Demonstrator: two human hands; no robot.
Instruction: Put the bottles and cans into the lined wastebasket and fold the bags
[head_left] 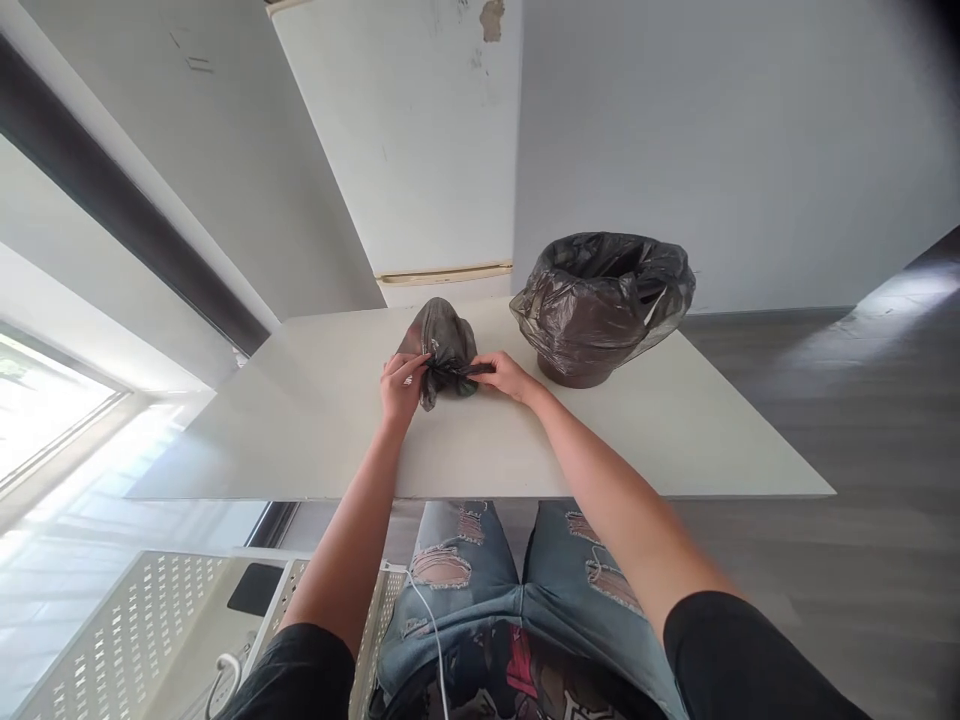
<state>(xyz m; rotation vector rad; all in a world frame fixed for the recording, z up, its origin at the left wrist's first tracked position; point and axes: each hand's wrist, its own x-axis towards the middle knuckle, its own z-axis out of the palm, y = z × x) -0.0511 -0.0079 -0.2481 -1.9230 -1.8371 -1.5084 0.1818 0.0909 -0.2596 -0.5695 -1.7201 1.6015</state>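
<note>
A filled black plastic bag (439, 325) rests on the white table, its gathered neck toward me. My left hand (400, 384) pinches the gathered plastic on the left side. From the right, my right hand (504, 376) grips a twisted end of the same bag, drawn out sideways. Between the two hands the plastic is bunched together, perhaps in a knot; I cannot tell for sure. What the bag contains is hidden by the dark film.
A brown bin (574, 372) lined with a dark plastic bag (600, 300) stands on the table (480, 450) to the right. Behind the table is a white fridge (420, 140). A perforated white basket (142, 610) sits at lower left, and a white cable (431, 620) hangs by my leg.
</note>
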